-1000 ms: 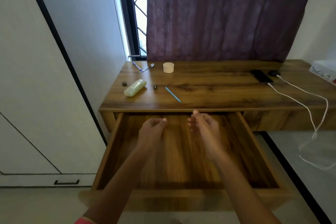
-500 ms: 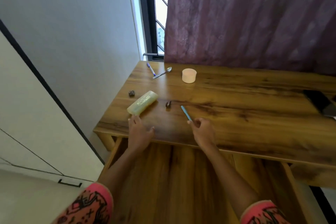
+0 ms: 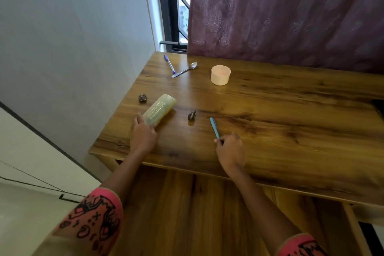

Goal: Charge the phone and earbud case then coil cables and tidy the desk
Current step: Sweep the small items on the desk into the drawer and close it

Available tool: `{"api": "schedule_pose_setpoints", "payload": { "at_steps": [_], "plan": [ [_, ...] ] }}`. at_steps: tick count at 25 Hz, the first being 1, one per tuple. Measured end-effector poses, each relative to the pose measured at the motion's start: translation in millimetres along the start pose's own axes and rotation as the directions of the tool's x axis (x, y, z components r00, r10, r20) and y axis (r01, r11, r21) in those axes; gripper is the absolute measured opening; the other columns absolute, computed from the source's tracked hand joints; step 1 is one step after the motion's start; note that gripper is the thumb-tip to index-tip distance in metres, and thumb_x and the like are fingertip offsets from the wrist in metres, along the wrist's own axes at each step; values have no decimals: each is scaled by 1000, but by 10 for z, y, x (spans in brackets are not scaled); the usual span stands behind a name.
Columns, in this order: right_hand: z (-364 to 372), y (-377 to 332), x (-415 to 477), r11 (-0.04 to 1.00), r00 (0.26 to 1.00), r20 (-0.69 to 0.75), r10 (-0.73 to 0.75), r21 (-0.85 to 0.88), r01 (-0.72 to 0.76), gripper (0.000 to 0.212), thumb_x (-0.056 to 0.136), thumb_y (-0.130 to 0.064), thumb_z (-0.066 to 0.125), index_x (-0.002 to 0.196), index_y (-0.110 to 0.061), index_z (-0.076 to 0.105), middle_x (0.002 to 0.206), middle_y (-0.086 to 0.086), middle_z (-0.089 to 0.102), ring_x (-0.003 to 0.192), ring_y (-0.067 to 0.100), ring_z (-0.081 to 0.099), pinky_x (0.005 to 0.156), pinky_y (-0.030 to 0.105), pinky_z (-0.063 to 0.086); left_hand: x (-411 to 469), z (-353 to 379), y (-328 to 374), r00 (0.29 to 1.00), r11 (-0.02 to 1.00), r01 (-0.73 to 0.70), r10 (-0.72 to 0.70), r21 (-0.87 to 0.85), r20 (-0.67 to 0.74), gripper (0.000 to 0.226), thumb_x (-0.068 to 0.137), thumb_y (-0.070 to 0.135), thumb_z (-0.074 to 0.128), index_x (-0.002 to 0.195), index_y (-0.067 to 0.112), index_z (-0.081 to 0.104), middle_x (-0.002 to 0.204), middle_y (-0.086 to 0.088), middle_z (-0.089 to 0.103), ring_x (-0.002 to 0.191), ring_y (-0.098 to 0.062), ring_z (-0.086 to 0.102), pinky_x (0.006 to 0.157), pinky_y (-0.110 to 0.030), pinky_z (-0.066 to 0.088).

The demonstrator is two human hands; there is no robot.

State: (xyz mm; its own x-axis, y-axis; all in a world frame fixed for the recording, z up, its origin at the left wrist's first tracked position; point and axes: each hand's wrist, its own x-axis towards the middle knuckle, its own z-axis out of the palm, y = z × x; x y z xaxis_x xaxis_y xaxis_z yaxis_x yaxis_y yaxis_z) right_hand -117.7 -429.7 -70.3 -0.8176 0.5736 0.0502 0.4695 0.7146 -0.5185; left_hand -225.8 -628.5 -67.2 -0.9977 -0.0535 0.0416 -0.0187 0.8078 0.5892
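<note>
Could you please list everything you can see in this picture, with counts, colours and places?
desk: one, brown wood, below the curtain.
drawer: one, brown wood, open below the desk's front.
bottle: one, pale yellow-green, lying at desk's left.
light blue pen: one, near the desk's front.
blue-capped pen: one, white-blue, far left corner.
spoon: one, silver, beside that pen.
cup: one, pale pink, far side.
small dark objects: two, one left of the bottle, one right of it.
curtain: one, maroon, behind the desk.
left hand: one, fingers on the bottle's near end.
right hand: one, pinches the light blue pen's near end.
</note>
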Motion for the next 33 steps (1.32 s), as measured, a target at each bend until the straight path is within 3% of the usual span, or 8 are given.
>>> {"api": "schedule_pose_setpoints", "payload": {
  "at_steps": [6,8,11,16,20,26,28,33],
  "plan": [
    [3,-77,-41,991,992,2,126,39,-126,17,88,-23,59,92,-7,67,92,6,65,70,11,53,54,21,41,-81,-96,-4,997,997,-72,72,16,39,53,86,24,61,125,-4,38,120,-22,46,102,-32,52,73,-33,44],
    [-61,-87,-108,979,984,27,176,95,-178,17,87,-22,61,90,-7,68,89,8,68,65,11,55,51,22,43,-204,-177,33,998,998,-56,55,22,42,51,86,28,61,120,-5,43,117,-23,48,99,-33,53,73,-35,43],
    [-195,-70,-342,953,974,11,228,203,-225,20,86,-25,62,93,-8,70,87,9,70,77,21,64,65,32,54,-585,-296,79,999,999,-33,33,-41,0,53,88,35,57,119,-6,44,115,-22,51,89,-28,53,67,-32,41],
    [-475,9,-967,856,944,-92,318,456,-244,19,84,-25,67,92,-9,72,68,-7,63,58,0,56,44,6,38,-1487,-402,304,999,953,-30,37,-301,15,57,85,43,58,123,3,40,120,-14,47,77,-12,49,51,-16,36],
    [-717,316,-1532,825,906,-156,395,493,-275,18,82,-25,69,92,-10,74,81,1,71,72,10,63,64,18,47,-2368,-221,511,974,873,87,26,-479,225,61,80,48,63,121,11,38,119,-8,53,94,-22,61,70,-36,55],
    [-944,1225,-2326,795,832,-137,537,414,-444,19,83,-18,68,99,-8,70,94,5,71,79,9,62,66,18,47,-3403,179,584,872,954,-21,163,-298,462,63,78,56,59,117,12,38,119,-5,51,86,-11,50,66,-24,46],
    [-1036,1525,-2477,773,803,-130,582,395,-496,20,81,-17,69,98,-7,71,96,6,71,82,11,63,70,19,48,-3614,339,624,842,970,-32,157,-242,516,64,78,56,60,118,10,38,121,-7,50,94,-17,55,69,-26,48],
    [-1080,2140,-2659,787,804,5,595,200,-584,17,81,-21,69,93,-9,73,91,3,71,73,8,58,55,12,37,-4025,733,594,817,992,-11,80,-124,571,68,78,56,60,121,9,35,121,-9,49,103,-23,57,66,-23,41]
  ]
}}
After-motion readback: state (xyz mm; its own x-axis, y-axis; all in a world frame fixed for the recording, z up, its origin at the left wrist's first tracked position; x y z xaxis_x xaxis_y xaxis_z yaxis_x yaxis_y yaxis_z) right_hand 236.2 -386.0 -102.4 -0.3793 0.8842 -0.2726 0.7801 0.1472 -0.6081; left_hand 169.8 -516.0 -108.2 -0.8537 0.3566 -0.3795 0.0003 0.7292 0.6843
